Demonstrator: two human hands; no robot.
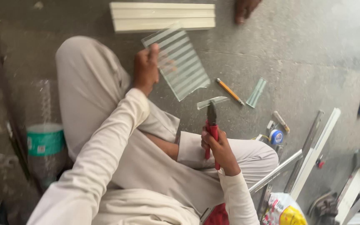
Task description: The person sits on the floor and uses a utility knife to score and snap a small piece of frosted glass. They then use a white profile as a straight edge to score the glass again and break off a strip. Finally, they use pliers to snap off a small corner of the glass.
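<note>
Head view: foot (245, 9) cropped; glass pane (179, 61) blurred.

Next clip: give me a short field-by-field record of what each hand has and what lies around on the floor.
left hand: left hand holds a ribbed glass sheet by its edge, tilted above the floor
right hand: right hand gripping red-handled pliers
pliers: jaws clamp a narrow glass strip
floor nearby: pencil, small glass offcut, tape roll, cream moulded profile
left side: teal-banded container
other person: a hand at the top edge
posture: seated on concrete floor
</note>
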